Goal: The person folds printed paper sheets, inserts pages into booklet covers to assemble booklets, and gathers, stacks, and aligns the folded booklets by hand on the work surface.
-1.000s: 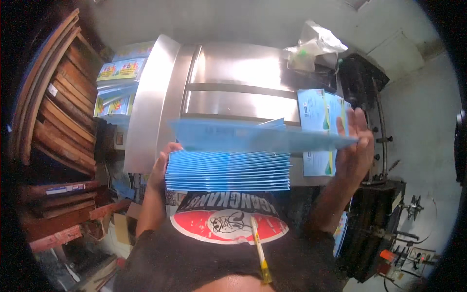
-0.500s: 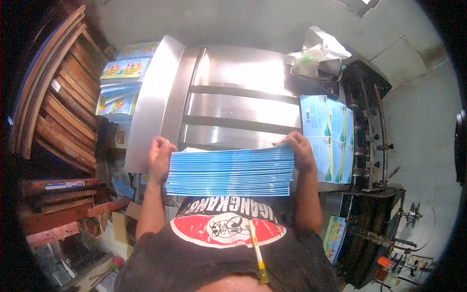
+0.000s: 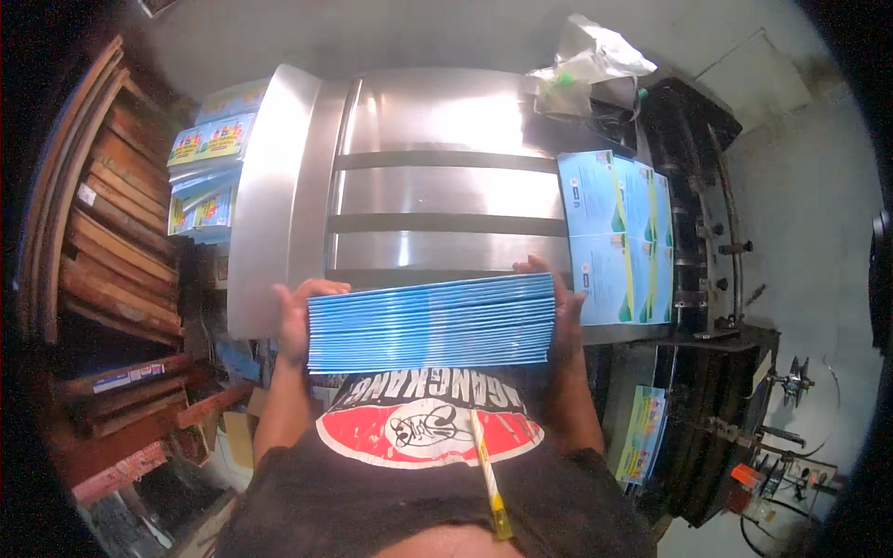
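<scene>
A thick stack of folded blue printed sheets (image 3: 428, 327) lies across the front of my shirt, by the near edge of the metal table. Its folded edges form many thin layers, and the top ones slant up toward the right. My left hand (image 3: 296, 321) is closed round the stack's left end, thumb raised at the upper corner. At the right end my right hand (image 3: 566, 321) grips the stack, its fingers partly hidden behind it and some showing above the top corner.
The slatted shiny metal table (image 3: 446, 191) stands ahead. Larger blue sheets (image 3: 591, 200) lie on its right, beside a dark machine (image 3: 690, 214). A plastic bag (image 3: 595, 60) rests at the far right. Printed stacks (image 3: 206, 139) and wooden boards (image 3: 139, 200) stand left.
Both hands have shifted from the stack's upper corners down onto its ends. The stack has moved slightly left and its top layers tilt more. The whole view has shifted a little.
</scene>
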Motion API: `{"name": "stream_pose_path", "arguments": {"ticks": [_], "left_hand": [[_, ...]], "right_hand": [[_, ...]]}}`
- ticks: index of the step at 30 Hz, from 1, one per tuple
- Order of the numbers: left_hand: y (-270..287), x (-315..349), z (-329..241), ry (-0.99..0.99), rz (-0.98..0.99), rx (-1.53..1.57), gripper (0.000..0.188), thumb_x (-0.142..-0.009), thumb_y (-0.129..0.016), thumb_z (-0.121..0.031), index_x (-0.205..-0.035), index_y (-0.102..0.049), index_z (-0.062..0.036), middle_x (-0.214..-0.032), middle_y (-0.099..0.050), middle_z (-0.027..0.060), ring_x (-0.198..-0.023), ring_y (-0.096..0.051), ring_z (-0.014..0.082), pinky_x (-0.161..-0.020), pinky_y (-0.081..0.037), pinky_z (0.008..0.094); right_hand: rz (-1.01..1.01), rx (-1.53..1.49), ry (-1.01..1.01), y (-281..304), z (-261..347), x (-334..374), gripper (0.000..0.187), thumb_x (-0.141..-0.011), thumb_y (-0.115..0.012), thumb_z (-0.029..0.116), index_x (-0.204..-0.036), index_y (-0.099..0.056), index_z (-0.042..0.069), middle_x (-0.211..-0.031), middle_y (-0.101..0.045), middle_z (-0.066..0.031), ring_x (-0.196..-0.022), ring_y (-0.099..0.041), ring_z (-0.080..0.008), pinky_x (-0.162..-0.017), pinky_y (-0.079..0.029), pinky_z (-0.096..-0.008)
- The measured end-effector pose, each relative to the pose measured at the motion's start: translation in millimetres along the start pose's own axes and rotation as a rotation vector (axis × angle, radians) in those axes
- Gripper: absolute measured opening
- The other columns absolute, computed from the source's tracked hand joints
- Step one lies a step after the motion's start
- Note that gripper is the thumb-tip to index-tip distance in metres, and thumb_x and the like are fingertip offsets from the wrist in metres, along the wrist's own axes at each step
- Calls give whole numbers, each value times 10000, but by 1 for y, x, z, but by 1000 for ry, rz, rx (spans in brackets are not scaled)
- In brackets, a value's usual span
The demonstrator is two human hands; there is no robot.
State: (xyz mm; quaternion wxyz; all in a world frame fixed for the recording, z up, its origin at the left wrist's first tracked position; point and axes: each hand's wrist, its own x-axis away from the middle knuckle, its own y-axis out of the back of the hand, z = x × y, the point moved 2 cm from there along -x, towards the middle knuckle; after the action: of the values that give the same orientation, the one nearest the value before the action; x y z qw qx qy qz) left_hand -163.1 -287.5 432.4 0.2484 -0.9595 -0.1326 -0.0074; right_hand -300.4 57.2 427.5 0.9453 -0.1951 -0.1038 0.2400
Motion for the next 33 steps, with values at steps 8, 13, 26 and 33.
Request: {"name": "stream_pose_path", "arguments": {"ticks": [8, 13, 26, 33], "left_hand": [[-2, 21, -15, 98, 215, -310, 888, -934, -403, -697, -1497, -286, -21, -1534, -355, 170, -1384, -390, 276, -1133, -334, 428], [12, 52, -17, 176, 231, -325, 1210, -639, -871, -22, -1566, -94, -59, -1610, -207, 162, -1444, -293, 265, -1164, -273, 396], [27, 46, -10, 5, -157, -845, 792, -690, -878, -92, -1339, -425, -48, -1253, -589, 96, -1103, -609, 214, -978, -489, 361], [-16, -29, -102, -282, 206, -1545, 1264, -536, -812, -696, -1485, -325, -17, -1422, -464, 220, -1335, -434, 329, -1135, -301, 458]], "right_hand": [[82, 146, -116, 1, 32, 16, 1288, -681, -780, 636, -1570, -38, 72, -1615, -155, -203, -1496, -138, -318, -1207, -121, -454], [297, 597, -131, 12, 34, 37, 1352, -593, -890, 153, -1564, 47, 66, -1627, -126, -185, -1494, -156, -278, -1191, -185, -416], [108, 644, 148, -20, 6, -30, 1072, -740, -859, 264, -1545, -182, 57, -1479, -412, -173, -1348, -427, -285, -1118, -338, -382], [188, 551, 86, -15, 0, -46, 587, -743, -773, 25, -1270, -517, 64, -1150, -622, -71, -1082, -595, -202, -982, -460, -357]]}}
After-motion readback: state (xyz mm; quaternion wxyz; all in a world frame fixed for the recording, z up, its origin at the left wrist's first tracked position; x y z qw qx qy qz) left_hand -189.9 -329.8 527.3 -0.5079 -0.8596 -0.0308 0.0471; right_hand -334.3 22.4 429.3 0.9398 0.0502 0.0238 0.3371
